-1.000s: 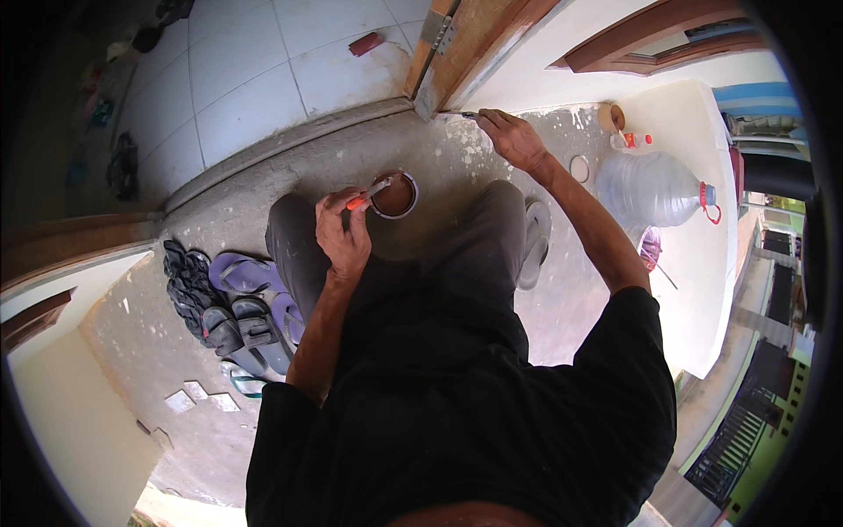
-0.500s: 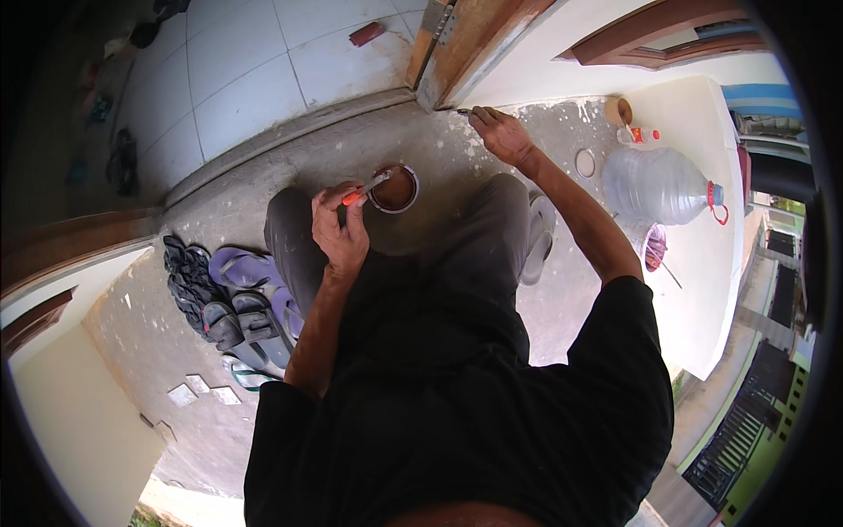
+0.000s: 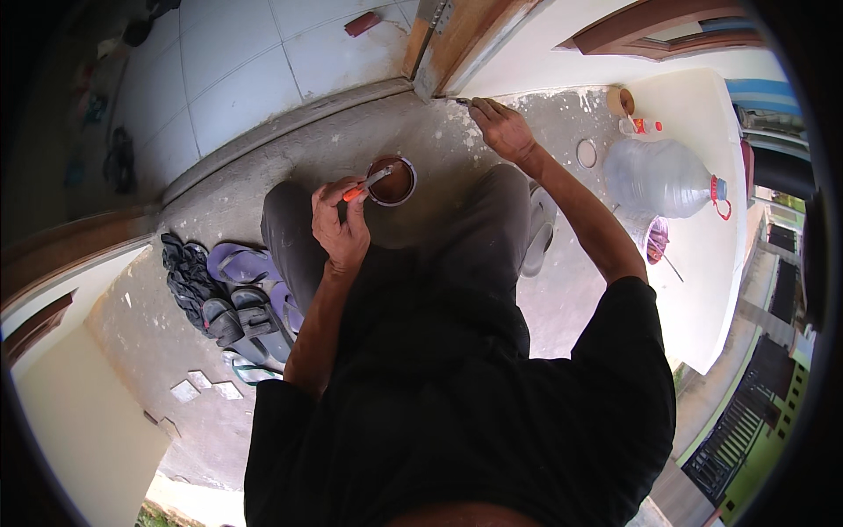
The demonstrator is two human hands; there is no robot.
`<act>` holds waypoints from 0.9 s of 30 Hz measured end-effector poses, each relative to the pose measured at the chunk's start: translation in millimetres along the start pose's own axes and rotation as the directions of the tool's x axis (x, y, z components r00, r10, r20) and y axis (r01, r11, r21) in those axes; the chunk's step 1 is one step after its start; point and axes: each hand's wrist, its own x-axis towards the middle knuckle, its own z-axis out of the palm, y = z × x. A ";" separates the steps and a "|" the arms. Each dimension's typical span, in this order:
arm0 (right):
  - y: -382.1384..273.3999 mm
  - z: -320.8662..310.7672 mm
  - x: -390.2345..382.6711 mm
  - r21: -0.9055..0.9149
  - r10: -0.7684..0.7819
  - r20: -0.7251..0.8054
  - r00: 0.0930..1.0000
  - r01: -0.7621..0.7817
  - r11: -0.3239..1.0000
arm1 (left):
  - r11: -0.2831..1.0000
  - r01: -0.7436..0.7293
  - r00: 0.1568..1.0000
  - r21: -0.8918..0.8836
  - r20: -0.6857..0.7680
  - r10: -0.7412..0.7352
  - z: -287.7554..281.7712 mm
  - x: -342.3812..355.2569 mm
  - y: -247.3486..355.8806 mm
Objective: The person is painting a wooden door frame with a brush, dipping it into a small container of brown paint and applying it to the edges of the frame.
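My left hand point(image 3: 339, 227) is closed around an orange-handled tool point(image 3: 354, 193) with a narrow grey, smeared end; its exact kind does not show. That end reaches over the rim of a round can point(image 3: 401, 200) of brown paint or paste, which stands on the floor between my knees. Farther right, my right hand point(image 3: 500, 127) is closed on a thin dark tool point(image 3: 463, 101), mostly hidden by the fingers. Its tip points left at the foot of the wooden door frame point(image 3: 443, 77), where wall and floor meet. Whether it touches the frame I cannot tell.
Sandals point(image 3: 241, 263) and a crumpled dark cloth point(image 3: 183, 272) lie at left. At right are a large water bottle point(image 3: 659, 178), a small bottle point(image 3: 634, 126), a tape roll point(image 3: 619, 101), a round lid point(image 3: 586, 154) and a purple container point(image 3: 655, 240). A raised sill point(image 3: 290, 132) borders the white tiles.
The view has shifted slightly. My right hand and its tool stay close by the foot of the frame, and my left hand still holds the orange-handled tool at the can.
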 end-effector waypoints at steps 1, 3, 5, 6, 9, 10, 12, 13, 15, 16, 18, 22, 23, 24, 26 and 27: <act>-2.4 11.8 -5.3 -0.010 0.006 0.047 0.999 -0.005 1.000 | 1.000 -0.002 1.000 -0.010 0.007 0.002 0.4 -0.9 -0.8; -2.4 21.0 -6.8 -0.014 0.010 0.053 0.999 -0.010 1.000 | 1.000 -0.001 1.000 -0.023 0.007 0.001 0.0 -0.7 -1.2; -6.1 18.8 -1.7 0.000 0.009 -0.029 1.000 -0.009 1.000 | 1.000 0.004 1.000 -0.031 -0.003 -0.004 -2.8 -0.8 -0.8; -5.0 5.6 1.5 0.025 0.034 -0.042 0.999 -0.033 0.999 | 1.000 -0.001 1.000 -0.021 -0.001 0.001 -3.6 -1.5 -1.3; -5.9 13.2 -4.9 0.016 0.054 -0.040 0.998 -0.053 0.998 | 1.000 0.002 1.000 -0.002 0.005 -0.002 -3.9 -3.5 -1.8; -5.1 20.5 -4.4 -0.004 0.033 -0.046 0.998 -0.034 0.999 | 1.000 0.006 1.000 -0.002 0.002 -0.006 -3.2 -3.7 -2.7; -12.9 28.1 -4.0 0.007 0.077 0.009 0.997 -0.077 0.997 | 1.000 0.008 1.000 -0.003 0.001 -0.008 -1.6 -3.0 -1.8; -16.1 28.5 -1.7 0.015 0.097 0.035 0.995 -0.098 0.995 | 1.000 0.005 1.000 -0.005 0.002 -0.005 -0.9 -2.1 -0.6; -18.9 25.5 1.9 0.048 0.119 0.034 0.992 -0.120 0.992 | 1.000 -0.001 1.000 -0.009 0.000 0.001 -0.2 -1.2 0.2; -24.0 23.6 2.7 0.063 0.137 0.043 0.990 -0.140 0.988 | 1.000 -0.006 1.000 -0.011 -0.005 0.006 0.7 -1.6 0.0; -37.1 22.5 4.1 0.106 0.219 0.058 0.974 -0.224 0.969 | 1.000 0.007 1.000 -0.019 -0.009 -0.007 0.5 -4.6 -0.8; -65.6 -24.4 12.6 0.292 0.564 0.034 0.825 -0.548 0.784 | 1.000 -0.002 1.000 0.025 0.009 0.002 -9.1 -8.4 -2.4; -65.5 -26.6 7.3 0.350 0.664 0.032 0.747 -0.631 0.693 | 1.000 0.007 1.000 0.030 0.010 -0.008 -9.9 -8.9 -2.5; -63.1 -29.3 -0.2 0.406 0.751 0.037 0.659 -0.697 0.591 | 0.999 0.016 1.000 0.034 0.009 -0.017 -9.7 -9.1 -1.8; -54.1 -35.0 -14.9 0.522 0.886 0.146 0.439 -0.795 0.308 | 1.000 0.031 1.000 0.004 0.001 -0.031 -8.7 -8.7 -1.9; -47.0 -30.3 -27.6 0.624 0.907 0.271 0.322 -0.777 0.090 | 0.999 0.041 0.999 -0.013 -0.001 -0.041 -8.3 -9.3 -2.1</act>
